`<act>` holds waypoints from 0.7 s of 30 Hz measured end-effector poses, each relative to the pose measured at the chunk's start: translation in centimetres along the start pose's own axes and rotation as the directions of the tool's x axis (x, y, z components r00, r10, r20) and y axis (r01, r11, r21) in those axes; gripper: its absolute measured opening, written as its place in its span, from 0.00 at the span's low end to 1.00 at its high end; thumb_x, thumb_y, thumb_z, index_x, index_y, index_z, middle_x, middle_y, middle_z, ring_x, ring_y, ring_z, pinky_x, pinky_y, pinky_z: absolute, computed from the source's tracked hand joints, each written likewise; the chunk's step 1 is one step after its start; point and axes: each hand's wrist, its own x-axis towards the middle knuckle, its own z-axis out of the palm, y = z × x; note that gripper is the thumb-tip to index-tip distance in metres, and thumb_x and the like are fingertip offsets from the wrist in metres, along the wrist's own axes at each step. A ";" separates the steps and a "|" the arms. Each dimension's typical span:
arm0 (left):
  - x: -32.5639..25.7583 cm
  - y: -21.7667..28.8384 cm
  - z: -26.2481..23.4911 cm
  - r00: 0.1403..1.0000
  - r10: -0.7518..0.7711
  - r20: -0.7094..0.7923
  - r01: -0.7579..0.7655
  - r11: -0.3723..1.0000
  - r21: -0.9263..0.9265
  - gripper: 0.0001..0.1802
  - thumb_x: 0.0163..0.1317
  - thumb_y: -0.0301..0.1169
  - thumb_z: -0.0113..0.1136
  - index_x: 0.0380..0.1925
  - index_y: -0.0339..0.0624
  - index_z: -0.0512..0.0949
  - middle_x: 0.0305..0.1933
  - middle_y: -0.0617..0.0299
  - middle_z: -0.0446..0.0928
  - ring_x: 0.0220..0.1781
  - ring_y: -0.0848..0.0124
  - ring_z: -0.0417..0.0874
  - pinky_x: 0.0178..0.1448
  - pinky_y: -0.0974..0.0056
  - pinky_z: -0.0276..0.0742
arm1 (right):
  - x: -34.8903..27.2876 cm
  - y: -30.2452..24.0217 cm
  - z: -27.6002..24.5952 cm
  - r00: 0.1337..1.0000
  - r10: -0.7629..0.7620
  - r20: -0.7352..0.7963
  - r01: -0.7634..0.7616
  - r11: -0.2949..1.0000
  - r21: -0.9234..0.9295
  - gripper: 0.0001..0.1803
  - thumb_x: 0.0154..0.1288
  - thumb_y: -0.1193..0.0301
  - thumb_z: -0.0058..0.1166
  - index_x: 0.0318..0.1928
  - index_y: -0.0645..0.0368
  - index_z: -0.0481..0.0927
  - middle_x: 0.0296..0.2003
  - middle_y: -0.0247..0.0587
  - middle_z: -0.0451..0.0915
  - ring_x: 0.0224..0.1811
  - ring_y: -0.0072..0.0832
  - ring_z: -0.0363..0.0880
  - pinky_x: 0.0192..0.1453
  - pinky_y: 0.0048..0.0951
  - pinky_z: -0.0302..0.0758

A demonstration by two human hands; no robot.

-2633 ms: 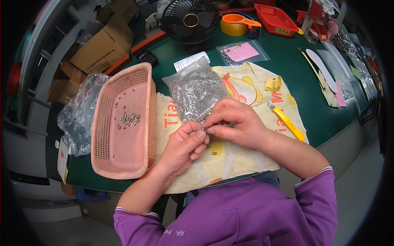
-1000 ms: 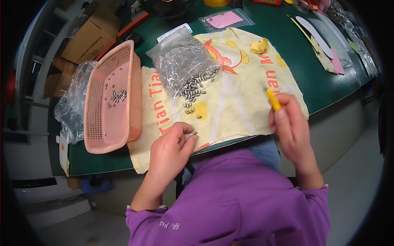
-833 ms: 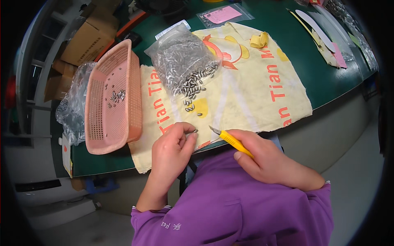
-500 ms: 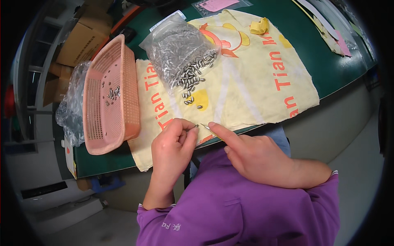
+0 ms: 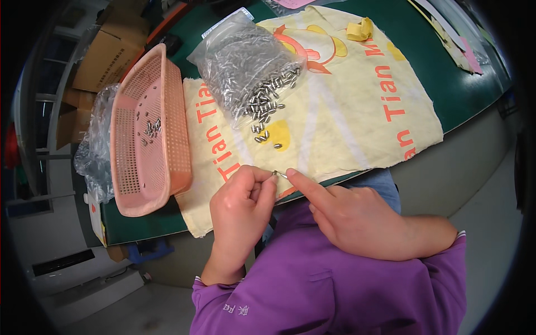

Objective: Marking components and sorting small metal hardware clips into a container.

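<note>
My left hand (image 5: pixel 241 204) pinches a small metal part (image 5: pixel 274 173) between thumb and forefinger, just above the cloth's near edge. My right hand (image 5: pixel 357 218) is closed round a thin, pointed metal tool (image 5: pixel 283 176), forefinger stretched along it. The tool's tip is at or very near the small part; I cannot tell whether they touch. Most of the tool is hidden under my fingers. Beyond my hands, several small silvery metal parts (image 5: pixel 262 109) spill from an open clear plastic bag (image 5: pixel 234 61) onto the cream printed cloth (image 5: pixel 346 128).
To the left a pink plastic basket (image 5: pixel 180 123) holds several similar metal parts. Crumpled clear plastic (image 5: pixel 99 151) and cardboard boxes (image 5: pixel 109 58) lie beyond it. A crumpled yellow piece (image 5: pixel 360 29) rests on the cloth's far side. Papers (image 5: pixel 446 42) lie at the green table's (image 5: pixel 407 28) far right.
The whole view has shifted slightly. Both hands keep their grips, and the tool's tip remains close to the small part.
</note>
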 end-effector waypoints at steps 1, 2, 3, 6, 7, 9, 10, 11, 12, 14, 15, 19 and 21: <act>0.0 0.0 0.0 1.000 -0.001 0.002 0.001 1.000 -0.003 0.05 0.55 0.25 0.65 0.26 0.41 0.77 0.16 0.64 0.70 0.17 0.74 0.72 0.23 0.67 0.67 | 0.0 0.1 0.0 1.000 0.007 0.002 -0.007 1.000 0.017 0.35 0.58 0.73 0.53 0.67 0.63 0.61 0.20 0.43 0.75 0.18 0.38 0.78 0.22 0.37 0.76; 0.1 0.0 -0.1 1.000 -0.003 0.004 0.003 1.000 -0.005 0.05 0.55 0.25 0.65 0.26 0.41 0.77 0.16 0.64 0.70 0.17 0.74 0.72 0.23 0.67 0.67 | 0.1 0.1 -0.1 1.000 0.014 0.005 -0.015 0.999 0.033 0.35 0.59 0.73 0.53 0.67 0.62 0.61 0.20 0.43 0.75 0.18 0.38 0.77 0.22 0.37 0.75; 0.2 -0.1 -0.1 1.000 -0.008 0.011 0.008 1.000 -0.014 0.06 0.55 0.25 0.65 0.26 0.41 0.77 0.16 0.64 0.71 0.17 0.73 0.72 0.24 0.67 0.67 | 0.2 0.1 -0.3 1.000 0.014 0.009 -0.014 0.999 0.034 0.35 0.59 0.73 0.53 0.67 0.62 0.61 0.20 0.43 0.75 0.18 0.38 0.77 0.22 0.37 0.75; 0.2 -0.3 -0.2 0.999 -0.024 0.035 0.025 0.999 -0.032 0.06 0.55 0.26 0.65 0.26 0.41 0.76 0.17 0.63 0.72 0.18 0.72 0.73 0.24 0.67 0.68 | 0.6 -0.1 -1.3 0.995 0.029 0.093 -0.032 0.999 0.032 0.34 0.59 0.74 0.52 0.67 0.63 0.61 0.20 0.44 0.75 0.19 0.39 0.77 0.23 0.38 0.75; 0.3 -0.4 -0.2 0.998 -0.031 0.050 0.033 0.999 -0.041 0.06 0.55 0.26 0.65 0.26 0.41 0.76 0.17 0.63 0.72 0.17 0.72 0.73 0.24 0.67 0.68 | 0.6 -0.3 -1.5 0.994 0.043 0.096 -0.048 0.998 0.052 0.34 0.60 0.74 0.52 0.68 0.59 0.60 0.20 0.44 0.74 0.19 0.40 0.76 0.24 0.40 0.74; 0.3 -0.3 -0.3 0.997 -0.039 0.063 0.042 0.998 -0.049 0.06 0.56 0.25 0.65 0.26 0.41 0.76 0.17 0.63 0.72 0.17 0.72 0.73 0.24 0.67 0.68 | 0.8 -0.4 -1.7 0.994 0.055 0.099 -0.062 0.996 0.071 0.34 0.61 0.75 0.52 0.69 0.55 0.60 0.19 0.44 0.74 0.19 0.41 0.75 0.25 0.41 0.73; 0.3 -0.2 -0.5 0.996 -0.046 0.072 0.051 0.997 -0.056 0.06 0.56 0.25 0.65 0.25 0.41 0.76 0.17 0.63 0.72 0.17 0.72 0.73 0.24 0.67 0.68 | 0.8 -0.5 -1.7 0.992 0.041 0.115 -0.046 0.998 0.042 0.34 0.61 0.74 0.52 0.69 0.56 0.60 0.19 0.44 0.74 0.19 0.41 0.75 0.25 0.41 0.73; 0.2 -0.3 -0.6 0.997 -0.045 0.070 0.049 0.997 -0.056 0.06 0.56 0.25 0.65 0.25 0.41 0.76 0.17 0.63 0.72 0.17 0.72 0.73 0.24 0.67 0.68 | 0.9 -0.6 -1.7 0.991 0.027 0.131 -0.029 0.999 0.013 0.35 0.61 0.74 0.52 0.69 0.57 0.60 0.19 0.44 0.73 0.19 0.42 0.75 0.25 0.41 0.73; 0.3 -0.4 -0.5 0.995 -0.061 0.080 0.068 0.994 -0.083 0.06 0.56 0.25 0.65 0.26 0.41 0.76 0.16 0.63 0.71 0.17 0.72 0.72 0.24 0.66 0.67 | 0.9 -0.6 -1.8 0.992 0.025 0.124 -0.026 1.000 0.009 0.35 0.61 0.74 0.52 0.69 0.57 0.60 0.19 0.44 0.73 0.19 0.42 0.75 0.25 0.41 0.73; 0.3 -0.5 -0.4 0.994 -0.069 0.085 0.078 0.991 -0.110 0.05 0.55 0.25 0.65 0.27 0.41 0.76 0.16 0.64 0.69 0.17 0.72 0.71 0.24 0.66 0.67 | 0.9 -0.5 -1.8 0.990 0.031 0.139 -0.028 0.999 -0.019 0.34 0.61 0.74 0.52 0.69 0.59 0.60 0.21 0.46 0.76 0.20 0.43 0.76 0.27 0.41 0.74; 0.3 -0.4 -0.3 0.997 -0.039 0.066 0.043 0.998 -0.048 0.05 0.56 0.26 0.65 0.29 0.41 0.77 0.15 0.64 0.67 0.17 0.72 0.70 0.24 0.66 0.66 | 0.7 -0.5 -1.9 0.991 0.028 0.132 -0.025 0.999 -0.025 0.34 0.61 0.74 0.52 0.69 0.59 0.60 0.21 0.46 0.76 0.20 0.43 0.76 0.27 0.41 0.74; 0.3 0.3 -0.4 0.998 0.009 0.059 -0.012 0.999 0.039 0.05 0.56 0.26 0.63 0.32 0.42 0.77 0.14 0.66 0.62 0.17 0.72 0.67 0.24 0.65 0.64 | -0.2 -0.2 -3.6 0.992 0.035 -0.120 -0.036 0.999 0.000 0.32 0.60 0.76 0.53 0.66 0.59 0.63 0.24 0.46 0.77 0.23 0.41 0.78 0.28 0.39 0.75; 0.2 0.0 -0.3 0.997 0.037 0.072 -0.042 0.997 0.063 0.05 0.57 0.25 0.62 0.33 0.41 0.76 0.16 0.66 0.64 0.17 0.73 0.67 0.24 0.65 0.64 | 0.1 0.8 -4.5 0.901 0.035 -0.432 -0.075 0.994 -0.076 0.30 0.59 0.76 0.53 0.64 0.59 0.65 0.24 0.43 0.77 0.24 0.40 0.78 0.28 0.37 0.74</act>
